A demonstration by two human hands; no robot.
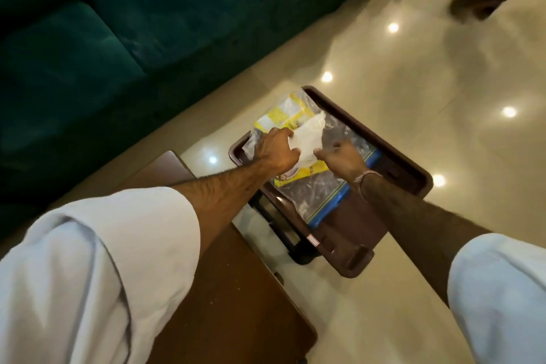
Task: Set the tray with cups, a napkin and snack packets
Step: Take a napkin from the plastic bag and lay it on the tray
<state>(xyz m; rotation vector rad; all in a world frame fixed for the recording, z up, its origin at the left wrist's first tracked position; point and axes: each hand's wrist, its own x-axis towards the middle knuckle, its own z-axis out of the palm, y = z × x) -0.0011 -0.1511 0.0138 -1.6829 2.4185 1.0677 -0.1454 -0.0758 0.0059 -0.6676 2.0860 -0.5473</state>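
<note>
both hands, left hand (276, 152) and right hand (339, 158), pinching white napkin (308, 139) over snack packets (298, 118) on tray (413, 168); risk: slick packets slide, napkin crumples

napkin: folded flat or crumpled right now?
Crumpled. The white napkin bunches into uneven folds between the left hand and right hand, above the snack packets on the tray.

tray (410, 168) x1 | napkin (307, 139) x1 | snack pkts (283, 118) x2 | hands (276, 152) x2
</note>
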